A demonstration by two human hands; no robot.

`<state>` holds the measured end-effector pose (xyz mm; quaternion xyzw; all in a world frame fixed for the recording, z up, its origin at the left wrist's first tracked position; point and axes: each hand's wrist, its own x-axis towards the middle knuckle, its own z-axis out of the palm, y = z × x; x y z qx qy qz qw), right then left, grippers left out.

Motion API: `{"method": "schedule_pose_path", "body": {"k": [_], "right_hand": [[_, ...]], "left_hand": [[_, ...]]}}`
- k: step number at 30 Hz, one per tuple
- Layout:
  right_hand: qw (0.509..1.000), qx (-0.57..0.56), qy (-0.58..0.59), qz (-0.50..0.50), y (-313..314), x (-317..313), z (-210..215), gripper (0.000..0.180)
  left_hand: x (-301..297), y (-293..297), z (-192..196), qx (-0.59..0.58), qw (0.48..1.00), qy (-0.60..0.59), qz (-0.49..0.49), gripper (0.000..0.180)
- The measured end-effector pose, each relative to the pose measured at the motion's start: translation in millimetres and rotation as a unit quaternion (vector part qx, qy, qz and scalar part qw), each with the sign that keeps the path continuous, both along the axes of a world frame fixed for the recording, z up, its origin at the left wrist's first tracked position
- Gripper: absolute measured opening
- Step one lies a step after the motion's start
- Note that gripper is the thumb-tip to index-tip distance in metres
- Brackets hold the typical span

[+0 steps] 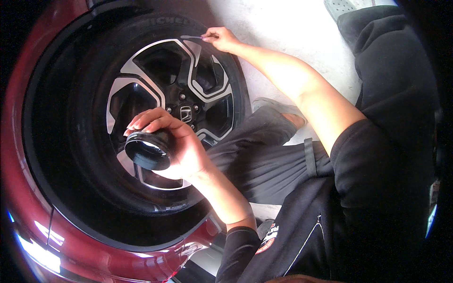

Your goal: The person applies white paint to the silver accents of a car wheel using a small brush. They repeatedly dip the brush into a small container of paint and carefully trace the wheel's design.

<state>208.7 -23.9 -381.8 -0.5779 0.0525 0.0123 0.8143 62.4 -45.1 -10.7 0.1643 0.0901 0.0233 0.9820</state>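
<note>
My left hand [181, 146] is wrapped round an open black jar [150, 162], its round mouth tilted toward me and a pale sheen inside. It is in front of the lower left part of the car wheel [188, 94]. My right hand [220, 38] pinches a slim grey tool [191, 37] with a slightly widened tip; whether that is a brush or a spatula is too small to tell. The tip lies at the upper edge of the black-and-silver rim, where it meets the black tyre [89, 89]. Contact there cannot be made out.
Dark red bodywork [28, 203] curves round the wheel arch on the left and below. My bent leg in dark trousers [269, 165] is close to the wheel's right side. A pale floor [283, 28] lies beyond, with a grey clog [339, 8] at the top.
</note>
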Motion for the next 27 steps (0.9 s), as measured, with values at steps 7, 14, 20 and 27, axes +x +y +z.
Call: {"method": "schedule_pose_path", "body": {"k": [7,14,20,27], "right_hand": [[0.997,-0.059,-0.034,-0.028,8.2,13.3,55.3,0.023],[0.997,-0.053,-0.025,-0.052,27.9,17.9,64.5,0.019],[0.994,0.045,0.056,-0.077,32.3,7.5,66.2,0.019],[0.949,0.212,0.204,-0.115,27.5,-4.5,110.0,0.016]], "left_hand": [[-2.8,8.3,0.9,0.009,1.0,-0.008,0.008,0.022],[-13.0,9.7,5.4,0.028,0.999,-0.013,0.02,0.026],[2.3,10.1,-7.9,0.01,1.0,0.017,-0.01,0.021],[-7.0,-3.8,3.8,-0.021,1.0,-0.019,-0.009,0.029]]}}
